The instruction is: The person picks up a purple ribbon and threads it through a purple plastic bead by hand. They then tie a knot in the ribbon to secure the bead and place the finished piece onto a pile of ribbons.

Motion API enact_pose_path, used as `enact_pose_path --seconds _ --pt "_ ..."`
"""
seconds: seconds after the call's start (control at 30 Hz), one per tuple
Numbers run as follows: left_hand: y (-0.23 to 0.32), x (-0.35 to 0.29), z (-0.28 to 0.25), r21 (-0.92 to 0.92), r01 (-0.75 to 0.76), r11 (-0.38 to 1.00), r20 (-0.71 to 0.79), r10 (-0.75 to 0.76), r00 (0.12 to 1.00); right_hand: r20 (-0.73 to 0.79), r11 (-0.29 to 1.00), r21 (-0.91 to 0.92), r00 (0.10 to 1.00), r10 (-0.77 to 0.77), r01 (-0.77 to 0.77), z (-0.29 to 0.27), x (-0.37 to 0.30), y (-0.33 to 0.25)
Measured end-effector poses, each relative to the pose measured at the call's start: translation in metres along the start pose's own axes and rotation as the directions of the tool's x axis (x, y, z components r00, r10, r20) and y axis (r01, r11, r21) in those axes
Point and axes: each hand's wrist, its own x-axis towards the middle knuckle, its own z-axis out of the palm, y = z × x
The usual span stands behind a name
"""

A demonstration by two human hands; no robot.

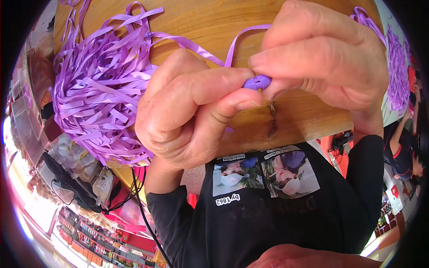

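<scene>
Close above the wooden table (214,20), both my hands meet at a small purple oval piece (258,82) with a slit across it; it looks like plastic. The thumb and forefinger of my left hand (178,107) pinch its left end. On the other end, the fingertips of my right hand (321,58) are pressed together and partly cover it. A tiny yellowish bit shows just under the piece. Behind the fingers curves a loose purple ribbon (201,50); whether it is joined to the piece is hidden.
A large heap of cut purple ribbons (103,98) covers the table's left side. More purple ribbons (397,67) hang at the far right. Beyond the left edge are a black bag (71,187) and dark cables (140,210). Another person (404,147) is at the right.
</scene>
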Motion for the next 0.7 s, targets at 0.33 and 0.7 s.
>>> enact_pose_path --seconds 0.33,0.7 --pt "0.007 -0.002 -0.001 -0.006 0.012 1.0 0.088 -0.011 0.996 0.144 0.974 -0.184 0.984 -0.108 0.133 -0.013 0.003 -0.003" --pt "0.009 -0.001 -0.003 -0.041 0.019 0.999 0.131 -0.013 0.991 0.088 0.993 -0.112 0.995 -0.038 0.048 -0.012 -0.007 -0.009"
